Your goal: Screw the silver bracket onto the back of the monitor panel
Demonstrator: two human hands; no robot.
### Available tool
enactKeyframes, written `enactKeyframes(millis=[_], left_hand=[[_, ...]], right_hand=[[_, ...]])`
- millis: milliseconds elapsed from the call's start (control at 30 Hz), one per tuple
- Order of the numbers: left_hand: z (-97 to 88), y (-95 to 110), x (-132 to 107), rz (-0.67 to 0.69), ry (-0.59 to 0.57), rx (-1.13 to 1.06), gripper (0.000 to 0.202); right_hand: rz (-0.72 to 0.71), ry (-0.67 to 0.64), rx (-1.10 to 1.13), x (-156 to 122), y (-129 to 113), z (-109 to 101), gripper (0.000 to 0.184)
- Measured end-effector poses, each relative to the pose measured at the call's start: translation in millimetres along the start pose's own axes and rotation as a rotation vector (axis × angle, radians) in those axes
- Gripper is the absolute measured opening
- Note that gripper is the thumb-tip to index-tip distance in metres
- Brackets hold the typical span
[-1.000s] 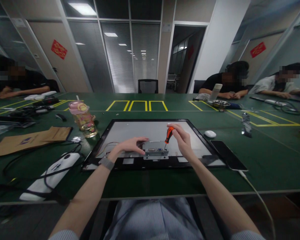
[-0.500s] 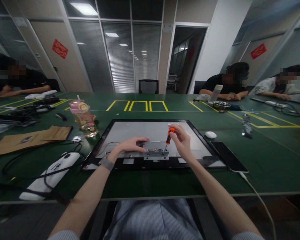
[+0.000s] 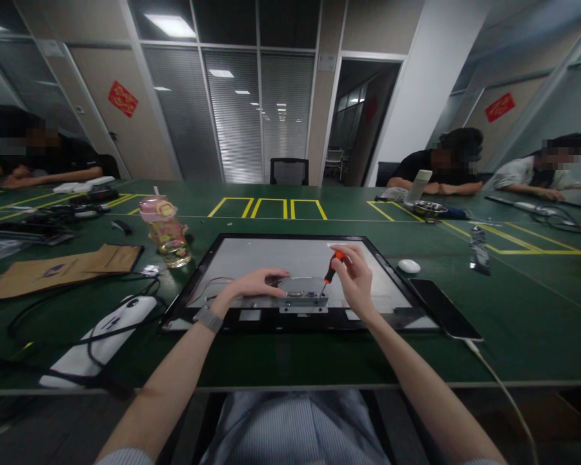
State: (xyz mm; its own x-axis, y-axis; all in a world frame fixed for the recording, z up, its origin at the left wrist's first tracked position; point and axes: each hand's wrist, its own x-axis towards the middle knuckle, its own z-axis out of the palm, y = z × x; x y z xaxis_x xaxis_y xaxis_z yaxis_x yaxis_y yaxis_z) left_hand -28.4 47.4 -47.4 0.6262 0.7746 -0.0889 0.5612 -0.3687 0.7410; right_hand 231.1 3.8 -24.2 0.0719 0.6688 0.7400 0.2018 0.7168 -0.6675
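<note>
A flat display panel (image 3: 252, 255) with a black frame lies back side up on the green table in front of me. Near its front edge sits a metal bracket (image 3: 303, 309) with a row of connector ports. My left hand (image 3: 259, 284) grips the bracket's left end, thumb in front and fingers behind. In my right hand (image 3: 356, 278) is an orange and black screwdriver (image 3: 332, 268), pinched by the handle and tilted. Its tip points down at the right end of the port row; whether it sits in a screw is too small to tell.
Left of the panel stand a pink-lidded bottle (image 3: 164, 236), a brown paper bag (image 3: 62, 271) and a white power strip (image 3: 104, 336) with black cables. To the right lie a white mouse (image 3: 409, 266) and a phone (image 3: 445, 310) on a cable. Other people sit across the table.
The screwdriver handle leans a little farther right, and my right hand has shifted slightly with it. My left hand stays on the bracket. The whole view has moved slightly.
</note>
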Motion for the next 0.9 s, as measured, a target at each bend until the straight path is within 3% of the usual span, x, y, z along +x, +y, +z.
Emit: enactKeyframes(millis=[200, 400, 633, 800, 900], left_hand=[[0.1, 0.6, 0.1, 0.02, -0.001, 0.011, 0.067], [0.1, -0.1, -0.2, 0.018, -0.007, 0.012, 0.069], [-0.2, -2.6, 1.4, 0.037, -0.007, 0.017, 0.069], [0.0, -2.8, 1.9, 0.053, -0.005, 0.002, 0.067], [-0.1, -3.8, 1.7, 0.042, -0.003, 0.005, 0.067]], right_hand=[[0.054, -0.15, 0.146, 1.2, -8.1, 1.7, 0.031], [0.032, -0.009, 0.078, 2.5, 0.5, 1.6, 0.014], [0.124, -0.148, 0.242, 4.2, -1.0, 0.0, 0.026], [0.073, -0.041, 0.146, 4.7, 1.7, 1.1, 0.016], [0.058, -0.053, 0.152, 5.0, 0.8, -1.3, 0.016]])
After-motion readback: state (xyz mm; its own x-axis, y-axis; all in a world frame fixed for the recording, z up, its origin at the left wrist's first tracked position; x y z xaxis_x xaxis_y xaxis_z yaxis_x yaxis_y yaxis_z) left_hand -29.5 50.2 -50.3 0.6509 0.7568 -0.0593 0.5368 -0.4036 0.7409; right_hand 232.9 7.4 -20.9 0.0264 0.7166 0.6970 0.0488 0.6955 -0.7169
